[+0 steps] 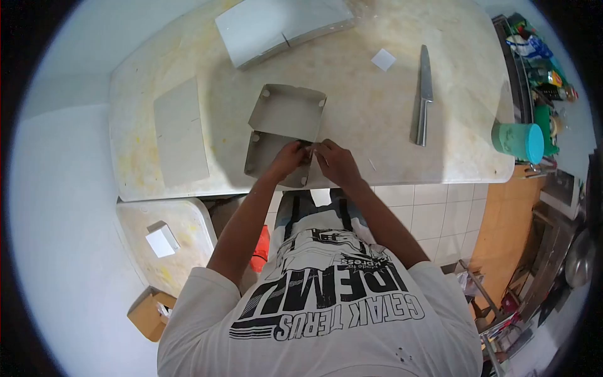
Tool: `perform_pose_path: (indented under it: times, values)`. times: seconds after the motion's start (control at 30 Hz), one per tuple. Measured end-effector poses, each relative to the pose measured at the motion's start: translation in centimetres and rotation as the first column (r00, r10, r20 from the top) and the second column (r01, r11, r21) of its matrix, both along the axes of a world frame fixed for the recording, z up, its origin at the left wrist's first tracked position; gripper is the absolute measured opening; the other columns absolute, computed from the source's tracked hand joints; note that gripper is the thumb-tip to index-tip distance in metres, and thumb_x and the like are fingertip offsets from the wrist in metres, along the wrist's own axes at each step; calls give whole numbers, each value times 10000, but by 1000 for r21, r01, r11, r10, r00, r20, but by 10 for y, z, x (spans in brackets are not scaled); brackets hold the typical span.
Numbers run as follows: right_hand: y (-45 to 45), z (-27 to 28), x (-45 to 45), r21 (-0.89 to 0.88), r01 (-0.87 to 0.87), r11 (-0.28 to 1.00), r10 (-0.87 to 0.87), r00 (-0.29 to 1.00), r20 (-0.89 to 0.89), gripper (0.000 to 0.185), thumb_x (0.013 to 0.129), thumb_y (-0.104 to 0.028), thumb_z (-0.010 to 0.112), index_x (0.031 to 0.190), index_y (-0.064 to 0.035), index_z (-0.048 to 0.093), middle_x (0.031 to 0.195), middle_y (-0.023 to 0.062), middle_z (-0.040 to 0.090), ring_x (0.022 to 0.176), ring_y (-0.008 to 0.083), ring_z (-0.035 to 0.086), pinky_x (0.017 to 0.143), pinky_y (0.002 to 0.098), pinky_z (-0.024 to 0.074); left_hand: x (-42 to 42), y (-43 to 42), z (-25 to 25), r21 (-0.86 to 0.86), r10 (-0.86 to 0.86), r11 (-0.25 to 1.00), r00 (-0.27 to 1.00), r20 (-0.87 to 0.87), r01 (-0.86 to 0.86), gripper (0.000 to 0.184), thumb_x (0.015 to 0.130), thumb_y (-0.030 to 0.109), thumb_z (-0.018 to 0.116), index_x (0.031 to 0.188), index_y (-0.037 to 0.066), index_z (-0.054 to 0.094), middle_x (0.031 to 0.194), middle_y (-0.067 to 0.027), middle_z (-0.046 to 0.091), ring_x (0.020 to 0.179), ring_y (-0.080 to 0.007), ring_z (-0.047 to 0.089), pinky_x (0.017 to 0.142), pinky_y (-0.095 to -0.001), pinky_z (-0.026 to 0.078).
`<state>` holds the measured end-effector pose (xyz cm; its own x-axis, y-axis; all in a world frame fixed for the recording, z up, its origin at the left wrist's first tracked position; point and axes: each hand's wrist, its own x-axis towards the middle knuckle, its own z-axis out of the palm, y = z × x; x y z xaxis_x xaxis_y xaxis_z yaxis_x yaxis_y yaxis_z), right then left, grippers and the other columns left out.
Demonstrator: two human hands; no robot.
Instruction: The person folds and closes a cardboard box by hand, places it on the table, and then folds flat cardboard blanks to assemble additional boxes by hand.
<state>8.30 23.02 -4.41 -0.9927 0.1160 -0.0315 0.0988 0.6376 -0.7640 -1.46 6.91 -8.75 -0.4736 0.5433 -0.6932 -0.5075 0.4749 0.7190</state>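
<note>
Have an open grey-brown cardboard box (286, 113) at near edge of stained off-white counter (370, 119), lid half laid back on far side. Got left hand (287, 158) over lower half, fingers bent into its right side. Got right hand (337, 164) at that same side from outside, fingers bent too, tips close to left's. Can't tell grip of either: contact too small to read. Note flat grey cardboard sheet (182, 135) lying left of box, white rectangular bundle (286, 28) beyond. To right, note small white square card (383, 60), then steel knife (425, 94), handle toward body. Find translucent green container with teal lid (516, 141) near right edge. See small white box (162, 240) on second off-white counter (130, 217), lower left.
</note>
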Motion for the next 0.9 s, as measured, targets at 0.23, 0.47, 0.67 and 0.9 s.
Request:
perform_pose_path:
  times: [0.23, 0.47, 0.67, 0.9]
  values:
    - [26, 13, -29, 389, -550, 739, 529, 831, 170, 245, 853, -112, 548, 1093, -130, 595, 956, 68, 599, 742, 263, 664, 620, 387, 555, -6, -4, 15, 81, 61, 994, 989, 136, -73, 249, 955, 220, 537, 1079, 14, 602, 946, -24, 620, 810, -105, 566, 798, -287, 492]
    - [26, 15, -44, 535, -668, 517, 645, 715, 269, 155, 893, -133, 521, 1026, -71, 569, 953, 83, 591, 693, 263, 671, 569, 361, 570, -7, -8, -3, 195, -1, 981, 994, 113, -21, 215, 937, 176, 565, 1073, 14, 604, 980, -41, 628, 861, -121, 579, 827, -276, 488]
    - [18, 4, -38, 512, -578, 635, 594, 790, 154, 129, 884, -150, 542, 974, -61, 566, 861, 69, 588, 681, 251, 665, 554, 360, 561, 0, -6, 11, 117, 45, 992, 999, 11, -46, 227, 924, 170, 565, 1075, 5, 608, 989, -62, 634, 891, -138, 573, 796, -274, 475]
    - [21, 8, -55, 642, -661, 388, 756, 627, 188, 139, 865, -127, 532, 994, -89, 566, 874, 66, 586, 690, 248, 652, 553, 368, 547, 8, -7, -6, 95, 5, 995, 977, -212, 15, 204, 903, 131, 551, 1043, 2, 625, 933, -62, 649, 848, -138, 561, 769, -297, 463]
